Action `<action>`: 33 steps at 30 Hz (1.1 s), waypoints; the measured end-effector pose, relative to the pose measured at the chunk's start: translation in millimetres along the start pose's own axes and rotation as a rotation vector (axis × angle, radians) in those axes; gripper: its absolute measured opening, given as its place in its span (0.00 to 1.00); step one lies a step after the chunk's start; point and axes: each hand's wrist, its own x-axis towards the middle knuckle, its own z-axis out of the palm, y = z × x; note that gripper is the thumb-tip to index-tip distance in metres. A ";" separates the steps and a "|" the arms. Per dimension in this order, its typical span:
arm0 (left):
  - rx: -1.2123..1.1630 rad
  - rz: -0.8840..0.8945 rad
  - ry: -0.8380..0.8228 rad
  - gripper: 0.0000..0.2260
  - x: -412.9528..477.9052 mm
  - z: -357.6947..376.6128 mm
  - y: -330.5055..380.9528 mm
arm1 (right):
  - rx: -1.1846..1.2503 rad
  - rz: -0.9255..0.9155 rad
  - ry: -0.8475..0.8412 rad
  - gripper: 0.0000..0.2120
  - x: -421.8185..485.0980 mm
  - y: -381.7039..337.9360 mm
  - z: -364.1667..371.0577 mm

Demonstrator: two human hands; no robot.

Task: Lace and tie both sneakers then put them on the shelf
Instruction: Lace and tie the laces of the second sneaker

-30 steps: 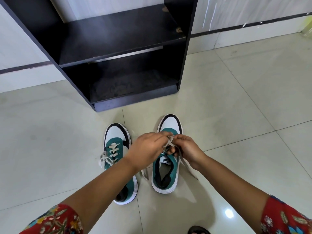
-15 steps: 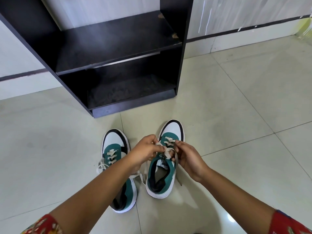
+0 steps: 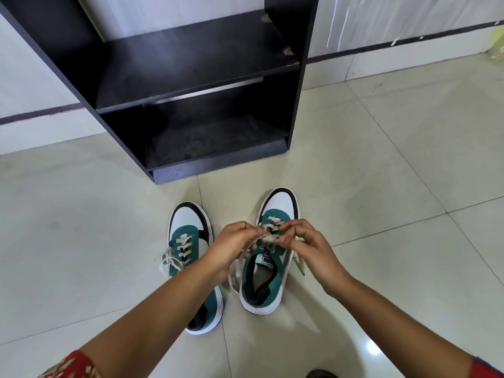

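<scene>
Both sneakers on floor (image 3: 381, 159) before black shelf (image 3: 191, 64); left sneaker (image 3: 188, 241) laced, bow loose at side

Left hand (image 3: 231, 246) and right hand (image 3: 308, 246) each pinch lace (image 3: 268, 236) over right sneaker (image 3: 275, 241), fingertips nearly touching

Step, likely: lacing upper eyelets. Keep lace flat, pull both ends evenly, snug each crossing before next

Versus half second ago: hands closer together above tongue, shelf looms nearer, view tilted slightly

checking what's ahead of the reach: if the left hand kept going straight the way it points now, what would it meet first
Most likely the right hand: the left hand points across the right sneaker at its laces, and their fingertips nearly meet there, though depth is unclear.
</scene>
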 end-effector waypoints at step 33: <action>1.565 0.809 0.168 0.17 22.2 -17.8 -44.2 | 0.149 0.368 0.111 0.22 16.9 28.7 -6.0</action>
